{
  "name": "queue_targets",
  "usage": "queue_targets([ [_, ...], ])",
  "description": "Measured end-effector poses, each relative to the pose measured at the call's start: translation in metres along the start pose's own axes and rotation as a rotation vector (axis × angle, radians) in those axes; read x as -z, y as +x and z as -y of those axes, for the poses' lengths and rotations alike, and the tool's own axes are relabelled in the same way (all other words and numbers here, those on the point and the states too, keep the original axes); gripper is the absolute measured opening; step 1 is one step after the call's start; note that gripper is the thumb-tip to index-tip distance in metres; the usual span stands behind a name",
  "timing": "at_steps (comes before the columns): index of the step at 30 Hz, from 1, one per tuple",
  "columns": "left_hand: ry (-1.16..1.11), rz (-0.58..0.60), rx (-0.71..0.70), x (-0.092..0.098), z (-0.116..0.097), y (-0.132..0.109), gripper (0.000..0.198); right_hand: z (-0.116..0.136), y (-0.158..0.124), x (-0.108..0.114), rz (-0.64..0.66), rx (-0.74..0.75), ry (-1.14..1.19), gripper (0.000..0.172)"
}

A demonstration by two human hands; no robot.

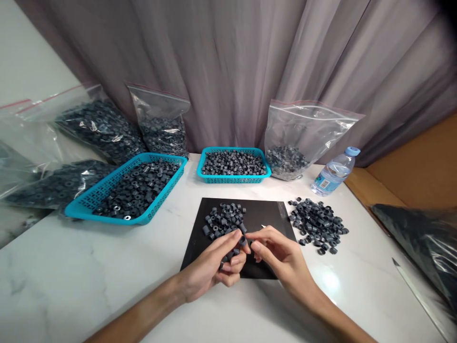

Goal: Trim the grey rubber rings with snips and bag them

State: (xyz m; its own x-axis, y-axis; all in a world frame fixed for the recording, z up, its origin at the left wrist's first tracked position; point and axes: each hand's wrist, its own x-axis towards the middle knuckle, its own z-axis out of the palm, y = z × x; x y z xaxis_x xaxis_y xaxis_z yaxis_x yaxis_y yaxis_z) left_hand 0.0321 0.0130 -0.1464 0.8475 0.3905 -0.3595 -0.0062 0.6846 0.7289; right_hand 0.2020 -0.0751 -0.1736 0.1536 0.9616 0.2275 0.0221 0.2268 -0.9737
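Several dark grey rings sit in my left hand [217, 264], and its thumb and forefinger pinch one grey ring [243, 241] upright at the fingertips. My right hand [280, 252] is just to the right, its thumb and forefinger close together beside that ring; a small pale pointed tip shows above its forefinger, and what the fingers hold is hidden. Both hands are over a black mat [262, 212]. A pile of grey rings [224, 218] lies on the mat behind my left hand. Off the mat's right edge is another pile of dark rings [317, 224].
Blue baskets of grey pieces stand at the left [150, 216] and back centre [233, 179]. Clear bags of pieces [162, 133] line the back and left; another bag [289, 159] stands near a water bottle [334, 174]. A cardboard box [414, 162] is at the right.
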Motion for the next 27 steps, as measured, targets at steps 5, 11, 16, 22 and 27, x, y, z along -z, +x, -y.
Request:
queue_targets([
  [5, -0.007, 0.008, 0.014, 0.0005, 0.0008, 0.0000, 0.036, -0.0030, 0.0005, 0.0032, -0.066, -0.063, 0.021, 0.018],
  [11, -0.020, 0.025, 0.043, 0.0018, 0.0051, 0.0009, 0.036, -0.0040, 0.0021, 0.0075, -0.073, -0.148, 0.088, 0.022],
  [16, -0.028, 0.039, 0.064, 0.0009, 0.0052, 0.0023, 0.043, -0.0044, 0.0009, 0.0050, -0.003, -0.158, 0.172, 0.024],
  [22, 0.017, 0.022, 0.120, 0.0007, 0.0019, 0.0021, 0.049, -0.0034, 0.0018, 0.0034, 0.030, -0.105, 0.103, 0.021],
  [27, 0.010, 0.004, 0.125, -0.0001, 0.0036, 0.0020, 0.040, -0.0073, 0.0036, 0.0027, 0.062, -0.119, 0.073, 0.026],
])
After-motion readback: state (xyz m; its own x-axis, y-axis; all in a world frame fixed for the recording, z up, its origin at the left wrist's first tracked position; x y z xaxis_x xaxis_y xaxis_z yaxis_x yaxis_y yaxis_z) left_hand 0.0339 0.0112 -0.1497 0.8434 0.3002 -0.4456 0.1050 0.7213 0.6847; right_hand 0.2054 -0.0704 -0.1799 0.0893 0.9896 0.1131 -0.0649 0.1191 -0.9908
